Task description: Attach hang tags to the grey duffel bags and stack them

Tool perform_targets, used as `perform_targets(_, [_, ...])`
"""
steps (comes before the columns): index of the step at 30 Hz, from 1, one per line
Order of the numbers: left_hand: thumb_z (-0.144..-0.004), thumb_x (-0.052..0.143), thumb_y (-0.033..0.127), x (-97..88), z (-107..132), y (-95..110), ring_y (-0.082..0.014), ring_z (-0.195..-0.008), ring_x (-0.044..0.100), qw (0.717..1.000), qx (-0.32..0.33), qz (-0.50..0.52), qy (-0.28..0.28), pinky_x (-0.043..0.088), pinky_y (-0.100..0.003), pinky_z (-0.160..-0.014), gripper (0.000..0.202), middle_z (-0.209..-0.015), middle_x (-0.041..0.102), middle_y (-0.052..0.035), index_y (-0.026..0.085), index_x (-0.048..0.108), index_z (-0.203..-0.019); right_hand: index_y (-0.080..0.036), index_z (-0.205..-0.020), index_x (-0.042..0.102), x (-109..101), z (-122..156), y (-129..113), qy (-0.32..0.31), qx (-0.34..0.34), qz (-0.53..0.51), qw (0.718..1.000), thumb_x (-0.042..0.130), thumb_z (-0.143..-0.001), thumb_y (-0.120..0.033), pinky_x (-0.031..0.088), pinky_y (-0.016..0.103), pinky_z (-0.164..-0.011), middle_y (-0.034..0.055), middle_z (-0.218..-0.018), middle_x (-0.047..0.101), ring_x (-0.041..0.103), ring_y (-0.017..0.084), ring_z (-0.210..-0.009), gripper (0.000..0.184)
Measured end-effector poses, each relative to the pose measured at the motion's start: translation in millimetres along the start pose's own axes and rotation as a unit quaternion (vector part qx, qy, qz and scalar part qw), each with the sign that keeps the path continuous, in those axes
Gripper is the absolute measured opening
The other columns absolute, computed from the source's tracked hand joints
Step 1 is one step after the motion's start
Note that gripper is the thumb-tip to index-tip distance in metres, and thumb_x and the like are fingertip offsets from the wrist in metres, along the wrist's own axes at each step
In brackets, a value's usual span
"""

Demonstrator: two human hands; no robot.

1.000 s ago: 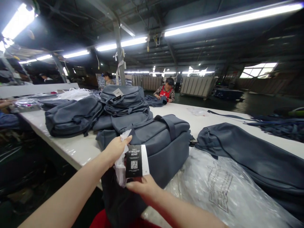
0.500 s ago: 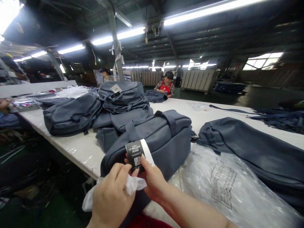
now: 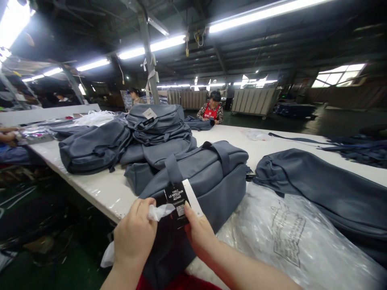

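Observation:
Between the thumb and fingers of my right hand (image 3: 200, 235) is a hang tag (image 3: 177, 193), black with white French print and a code, beside a white card (image 3: 193, 197). My left hand (image 3: 133, 231) is closed around a crumpled white cloth or tissue (image 3: 161, 212), whose ends stick out on both sides of the fist. Both hands are in front of a dark blue-grey duffel bag (image 3: 223, 191) standing on the white table. The tag lies against the bag's near end, below one strap handle (image 3: 173, 169).
More blue-grey bags (image 3: 96, 147) are heaped at the left. A clear plastic bag (image 3: 290, 225) with printing lies at the right, beside another bag (image 3: 317, 185). Dark straps (image 3: 363, 149) pile up far right. A person in a red apron (image 3: 211, 110) sits across the table (image 3: 81, 189).
My left hand has drawn left, away from the tag, with the white cloth still in it. My right hand keeps hold of the tag, showing more of its face.

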State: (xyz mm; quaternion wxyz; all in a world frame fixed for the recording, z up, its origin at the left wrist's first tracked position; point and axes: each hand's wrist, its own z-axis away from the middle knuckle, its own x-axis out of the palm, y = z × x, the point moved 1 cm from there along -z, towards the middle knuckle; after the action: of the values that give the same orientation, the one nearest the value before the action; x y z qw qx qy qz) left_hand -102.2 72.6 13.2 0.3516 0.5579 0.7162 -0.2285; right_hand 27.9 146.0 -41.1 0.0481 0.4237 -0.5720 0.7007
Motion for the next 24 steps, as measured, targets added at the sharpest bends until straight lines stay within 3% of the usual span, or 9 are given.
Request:
perform_targets(4, [-0.091, 0.048, 0.039, -5.4, -35.0, -3.6, -0.0242, -0.093, 0.066, 0.972, -0.062, 0.226, -0.031, 0.047, -0.033, -0.080, 0.027, -0.099, 0.070, -0.0054, 0.022, 0.066, -0.102, -0.009, -0.110, 0.065, 0.3, 2.5, -6.9, 0.006, 0.050, 0.029, 0.998, 0.068, -0.079, -0.063, 0.053, 0.031, -0.066, 0.0150, -0.091, 0.074, 0.071, 0.020, -0.072, 0.063])
perform_targets(7, [-0.091, 0.044, 0.049, -2.3, -63.0, 6.3, -0.0284, -0.104, 0.065, 0.941, -0.123, 0.305, -0.078, 0.046, -0.038, -0.089, 0.042, -0.105, 0.072, -0.0101, 0.020, 0.067, -0.109, -0.009, -0.110, 0.065, -0.9, 5.4, -11.6, 0.002, 0.050, 0.050, 0.997, 0.070, -0.075, -0.065, 0.052, 0.028, -0.061, 0.0161, -0.091, 0.075, 0.071, 0.020, -0.068, 0.066])
perform_targets(9, [-0.085, 0.050, 0.053, 6.8, -78.7, 13.4, -0.0317, -0.102, 0.066, 0.927, -0.149, 0.327, -0.104, 0.047, -0.041, -0.086, 0.046, -0.104, 0.073, -0.0124, 0.017, 0.068, -0.108, -0.009, -0.108, 0.065, -4.2, 6.7, -12.3, 0.004, 0.050, 0.062, 0.997, 0.070, -0.074, -0.066, 0.051, 0.027, -0.060, 0.0161, -0.089, 0.075, 0.071, 0.020, -0.068, 0.067])
perform_targets(14, [-0.064, 0.072, 0.055, 38.9, -98.6, 17.6, -0.0296, -0.079, 0.067, 0.877, -0.179, 0.428, -0.122, 0.047, -0.039, -0.073, 0.042, -0.083, 0.073, -0.0109, 0.015, 0.070, -0.077, -0.009, -0.112, 0.062, -25.9, 7.8, -13.7, 0.005, 0.056, 0.073, 0.996, 0.068, -0.076, -0.066, 0.050, 0.026, -0.058, 0.0165, -0.089, 0.075, 0.071, 0.019, -0.067, 0.068])
perform_targets(17, [-0.061, 0.075, 0.053, 50.7, -100.2, 9.1, -0.0247, -0.069, 0.064, 0.853, -0.210, 0.469, -0.094, 0.045, -0.035, -0.067, 0.044, -0.074, 0.071, -0.0076, 0.014, 0.069, -0.083, -0.010, -0.114, 0.061, -48.9, 10.4, -15.0, 0.000, 0.062, 0.095, 0.994, 0.067, -0.078, -0.065, 0.049, 0.025, -0.057, 0.0165, -0.089, 0.075, 0.071, 0.019, -0.065, 0.066])
perform_targets(20, [-0.061, 0.076, 0.052, 56.9, -99.4, -1.1, -0.0220, -0.066, 0.063, 0.847, -0.226, 0.474, -0.087, 0.044, -0.033, -0.063, 0.046, -0.072, 0.070, -0.0065, 0.014, 0.068, -0.085, -0.010, -0.111, 0.063, -69.5, 15.6, -12.1, 0.007, 0.078, 0.120, 0.990, 0.066, -0.080, -0.063, 0.048, 0.024, -0.056, 0.0156, -0.087, 0.075, 0.069, 0.017, -0.062, 0.061])
perform_targets(24, [-0.060, 0.078, 0.050, 65.0, -97.7, -7.6, -0.0210, -0.064, 0.062, 0.849, -0.232, 0.467, -0.088, 0.043, -0.032, -0.061, 0.046, -0.071, 0.069, -0.0058, 0.013, 0.068, -0.087, -0.010, -0.107, 0.065, -75.7, 23.9, -6.3, -0.001, 0.088, 0.131, 0.988, 0.065, -0.081, -0.063, 0.048, 0.026, -0.058, 0.0148, -0.085, 0.075, 0.068, 0.017, -0.061, 0.059])
